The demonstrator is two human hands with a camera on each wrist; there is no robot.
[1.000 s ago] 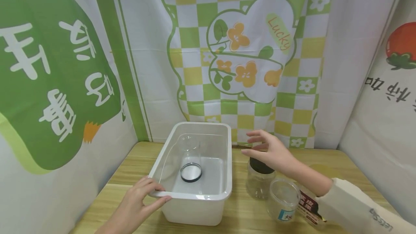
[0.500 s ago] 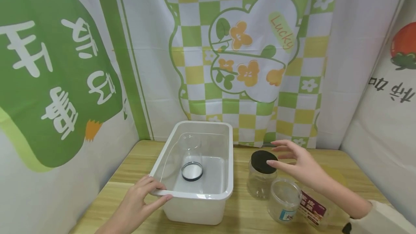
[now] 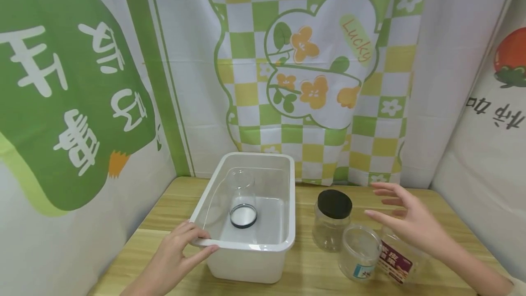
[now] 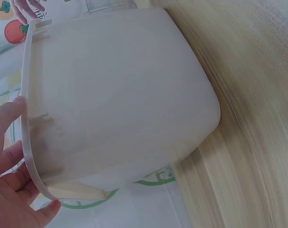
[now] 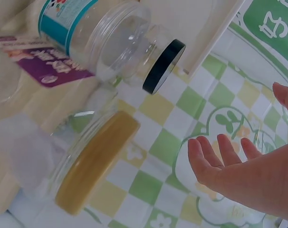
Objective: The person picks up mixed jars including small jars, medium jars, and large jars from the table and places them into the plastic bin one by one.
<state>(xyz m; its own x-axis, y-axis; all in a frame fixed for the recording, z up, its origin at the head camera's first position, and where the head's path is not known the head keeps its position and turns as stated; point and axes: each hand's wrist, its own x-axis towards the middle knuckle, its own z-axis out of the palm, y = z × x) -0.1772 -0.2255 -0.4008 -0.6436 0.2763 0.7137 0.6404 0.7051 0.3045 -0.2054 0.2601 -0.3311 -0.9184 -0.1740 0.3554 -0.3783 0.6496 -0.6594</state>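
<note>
Left hand (image 3: pixel 176 250): pinches white rectangular plastic tub (image 3: pixel 246 266) by its rim, apparently steadying it
Right hand (image 3: pixel 411 220): relaxed, holding nothing; black-lidded clear plastic jar (image 3: pixel 330 223) stands to its left

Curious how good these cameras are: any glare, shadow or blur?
Head view: bright glint on the white bin's near rim; left wrist view: soft shadow beside the bin on the wooden table; right wrist view: hazy, with soft-edged print on the purple label.

Left hand (image 3: pixel 174 248) grips the bin (image 3: pixel 246 266); right hand (image 3: pixel 412 218) hovers near jars (image 3: pixel 330 229), toward the tabletop's (image 3: pixel 164 209) right edge.
</note>
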